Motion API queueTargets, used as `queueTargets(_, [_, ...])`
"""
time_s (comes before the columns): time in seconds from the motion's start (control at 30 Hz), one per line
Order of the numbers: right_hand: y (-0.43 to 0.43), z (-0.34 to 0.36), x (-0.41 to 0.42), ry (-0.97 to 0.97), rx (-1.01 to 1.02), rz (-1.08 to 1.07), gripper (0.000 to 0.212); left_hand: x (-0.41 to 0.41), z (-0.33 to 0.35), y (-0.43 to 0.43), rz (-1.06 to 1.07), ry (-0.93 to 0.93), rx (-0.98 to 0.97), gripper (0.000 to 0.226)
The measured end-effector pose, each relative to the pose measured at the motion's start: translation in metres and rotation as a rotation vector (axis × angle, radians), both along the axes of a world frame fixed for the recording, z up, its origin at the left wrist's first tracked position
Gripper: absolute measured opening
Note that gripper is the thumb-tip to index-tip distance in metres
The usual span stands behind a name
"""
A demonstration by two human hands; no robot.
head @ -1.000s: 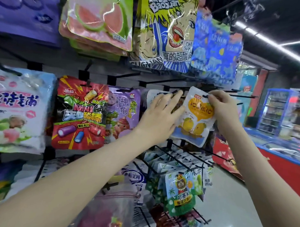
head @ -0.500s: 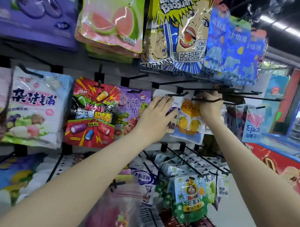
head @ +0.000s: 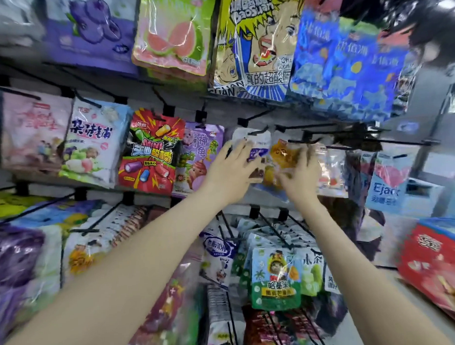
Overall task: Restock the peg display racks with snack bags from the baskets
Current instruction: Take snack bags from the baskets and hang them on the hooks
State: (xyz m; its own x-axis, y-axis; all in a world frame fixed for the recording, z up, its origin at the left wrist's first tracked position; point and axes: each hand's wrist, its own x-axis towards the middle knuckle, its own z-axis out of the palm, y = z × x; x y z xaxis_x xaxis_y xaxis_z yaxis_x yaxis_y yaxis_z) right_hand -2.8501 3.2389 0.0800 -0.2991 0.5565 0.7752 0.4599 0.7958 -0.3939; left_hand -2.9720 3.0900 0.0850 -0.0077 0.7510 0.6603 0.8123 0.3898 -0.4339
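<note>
One glossy, crinkly plastic snack bag (head: 282, 155)

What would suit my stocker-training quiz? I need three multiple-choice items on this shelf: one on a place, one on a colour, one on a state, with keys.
1. Where does the red candy bag hang relative to the purple turtle bag?
A. To its left
B. To its right
C. Under it

2. What colour, mainly, is the pouch between the left hand and the right hand?
A. Green
B. Orange-yellow
C. Black

3. How is the left hand?
A. A closed fist holding nothing
B. Hanging at the person's side
C. Fingers straight, laid on the hanging bags

Key: 1 A, the red bag is the purple one's left-hand neighbour in the same row; 2 B, its front shows orange and yellow; 3 C, the fingers stretch flat over a white bag.
</note>
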Motion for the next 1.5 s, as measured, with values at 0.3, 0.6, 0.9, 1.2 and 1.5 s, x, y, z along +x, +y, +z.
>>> queueTargets(0.3, [0.021,-0.021,-0.036,-0.046,-0.018,0.099,0.08,-0.007,-0.006,0.019,0.087,0.023,-0.083,0.07])
queueTargets(0.6, [0.051,-0.016,-0.041,-0.305,-0.016,0.048,0.089,-0.017,-0.01,0.029,0.092,0.064,-0.079,0.069])
queueTargets(0.9, [0.057,-0.017,-0.06,-0.189,-0.087,0.093,0.09,-0.014,-0.008,0.032,0.142,0.076,-0.089,0.062])
queueTargets(1.2, [0.059,-0.026,-0.088,0.012,-0.17,0.119,0.115,-0.028,-0.012,0.033,0.091,0.105,-0.079,0.057])
queueTargets(1.5, [0.068,-0.023,-0.073,-0.18,-0.027,-0.008,0.108,-0.036,-0.012,0.043,0.078,0.036,-0.093,0.06])
